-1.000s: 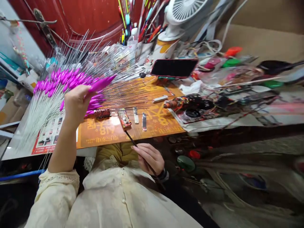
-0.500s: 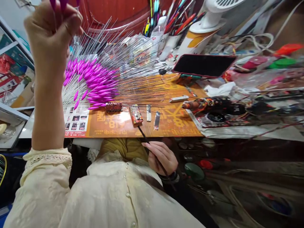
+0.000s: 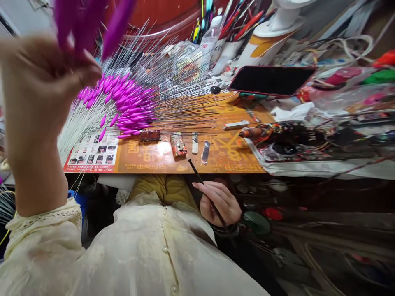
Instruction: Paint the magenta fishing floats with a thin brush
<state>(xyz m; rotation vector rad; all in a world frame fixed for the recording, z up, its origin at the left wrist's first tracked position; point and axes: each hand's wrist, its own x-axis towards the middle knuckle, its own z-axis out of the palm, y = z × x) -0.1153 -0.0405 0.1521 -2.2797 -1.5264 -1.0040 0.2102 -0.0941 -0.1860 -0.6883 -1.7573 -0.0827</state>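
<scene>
My left hand [image 3: 46, 78], raised at the upper left and blurred, is closed round several magenta fishing floats [image 3: 82, 24], spindle-shaped bodies that stick up above the fingers. Behind it, a dense fan of similar magenta floats [image 3: 135, 102] with long thin stems spreads over the table. My right hand [image 3: 220, 201] is just below the table's front edge, its fingers wrapped round a thin black stick [image 3: 195, 171]. The stick's tip points up toward a paint-stained small block [image 3: 178, 144] and stands apart from it.
Two small flat strips [image 3: 205, 152] and a dark red block [image 3: 150, 135] lie on the orange tabletop [image 3: 154, 158]. A phone [image 3: 273, 80] leans at the back right. Beside it stands a white fan [image 3: 277, 24]. A paint-crusted tool [image 3: 271, 131] lies at the right.
My left hand has moved left and nearer the camera, with the floats showing larger. The black stick's tip has drawn away from the paint-stained block. The view has shifted slightly.
</scene>
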